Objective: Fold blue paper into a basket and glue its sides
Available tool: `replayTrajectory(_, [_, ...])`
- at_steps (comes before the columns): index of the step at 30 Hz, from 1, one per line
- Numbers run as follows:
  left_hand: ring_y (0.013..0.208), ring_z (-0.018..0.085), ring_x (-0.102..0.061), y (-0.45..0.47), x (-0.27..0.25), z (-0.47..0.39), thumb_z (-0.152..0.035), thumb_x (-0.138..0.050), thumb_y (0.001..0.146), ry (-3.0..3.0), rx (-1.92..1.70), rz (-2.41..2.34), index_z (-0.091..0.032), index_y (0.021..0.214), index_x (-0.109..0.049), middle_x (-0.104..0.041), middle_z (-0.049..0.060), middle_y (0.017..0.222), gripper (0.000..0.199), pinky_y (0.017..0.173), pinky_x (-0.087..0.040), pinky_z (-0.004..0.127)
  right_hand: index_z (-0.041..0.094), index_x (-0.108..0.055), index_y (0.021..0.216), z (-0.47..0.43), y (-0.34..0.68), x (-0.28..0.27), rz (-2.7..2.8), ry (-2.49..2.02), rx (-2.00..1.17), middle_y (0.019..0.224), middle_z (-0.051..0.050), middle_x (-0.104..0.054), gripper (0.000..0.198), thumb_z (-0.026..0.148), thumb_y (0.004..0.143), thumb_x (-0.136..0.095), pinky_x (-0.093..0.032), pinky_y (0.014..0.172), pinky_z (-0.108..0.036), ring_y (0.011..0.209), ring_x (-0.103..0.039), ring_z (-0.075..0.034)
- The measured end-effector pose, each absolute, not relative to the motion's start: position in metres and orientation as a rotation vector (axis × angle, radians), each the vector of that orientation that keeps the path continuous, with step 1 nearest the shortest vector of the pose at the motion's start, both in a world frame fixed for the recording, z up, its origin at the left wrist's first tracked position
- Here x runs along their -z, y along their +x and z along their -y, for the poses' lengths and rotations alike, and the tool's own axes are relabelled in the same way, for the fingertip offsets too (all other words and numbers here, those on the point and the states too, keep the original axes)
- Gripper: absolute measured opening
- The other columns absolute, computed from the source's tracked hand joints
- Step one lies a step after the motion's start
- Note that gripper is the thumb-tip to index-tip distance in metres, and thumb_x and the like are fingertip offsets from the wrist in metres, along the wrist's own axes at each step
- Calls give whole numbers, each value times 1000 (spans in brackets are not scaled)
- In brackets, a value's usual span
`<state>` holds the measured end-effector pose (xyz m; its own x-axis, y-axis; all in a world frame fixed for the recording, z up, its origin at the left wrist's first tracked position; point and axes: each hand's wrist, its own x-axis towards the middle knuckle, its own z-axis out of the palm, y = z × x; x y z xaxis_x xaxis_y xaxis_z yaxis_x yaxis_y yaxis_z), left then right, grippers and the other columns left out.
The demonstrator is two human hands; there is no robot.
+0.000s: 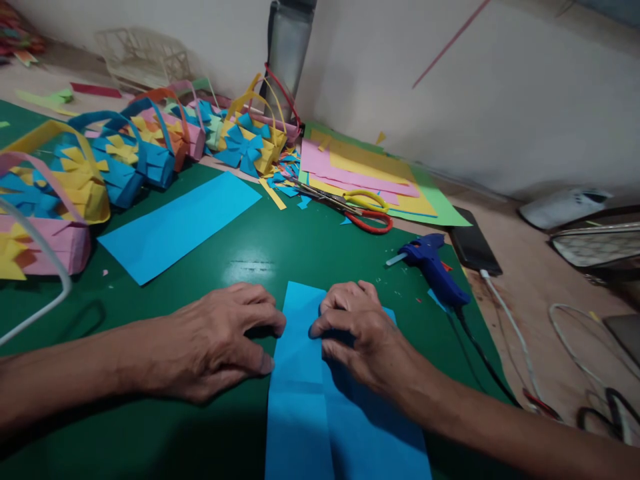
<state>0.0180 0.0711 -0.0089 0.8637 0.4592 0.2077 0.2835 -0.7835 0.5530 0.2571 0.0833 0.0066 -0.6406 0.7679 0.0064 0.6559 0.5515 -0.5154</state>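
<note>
The blue sheet of paper (300,427) lies on the green surface (240,257) between the two hands, its near end running out of view at the bottom. A lengthwise line, a fold or an edge, divides it, and a faint crease crosses the left part. The left hand (220,340) is at the sheet's left edge, fingers half curled, thumb and index finger apart, their tips at the paper's margin. The right hand (360,333) is over the upper part of the sheet, fingers bent and bunched, with the fingertips against the lengthwise line; whether they pinch the paper or only press it, I cannot tell.

Beyond the left hand lies a second blue sheet (180,227), flat and set at a slant. A blue glue gun (435,267) lies past the right hand, near a phone (475,243). Farther back, yellow-handled scissors (367,193) and red-handled scissors (377,231) lie together beside a stack of coloured paper (370,160). Small paper baskets (267,153) stand along the far left.
</note>
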Motion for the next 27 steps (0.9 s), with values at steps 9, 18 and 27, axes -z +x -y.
replayTrajectory(9, [97,22,-50,18,9,-72,-14,-51,84,2523,-477,-540,-22,84,-64,-57,6,108,15,80,-40,37,26,-69,66,-88,255,-7,2620,-1220,-633,71,2,-58,10,17,70,-72,-22,80,-44,78,-50,-18])
replayTrajectory(18, [97,22,-49,18,5,-72,-15,-47,87,2499,-413,-554,-22,87,-64,-58,7,108,18,82,-41,38,24,-68,60,-88,242,-16,2699,-1398,-625,71,-1,-56,12,25,70,-74,-19,86,-59,82,-48,-21])
replayTrajectory(27, [104,21,-47,17,3,-70,-12,-46,88,2506,-406,-551,-22,94,-62,-58,7,111,20,91,-38,40,17,-65,60,-83,227,-25,2818,-1469,-497,75,-6,-55,21,34,72,-72,-20,92,-60,91,-46,-26])
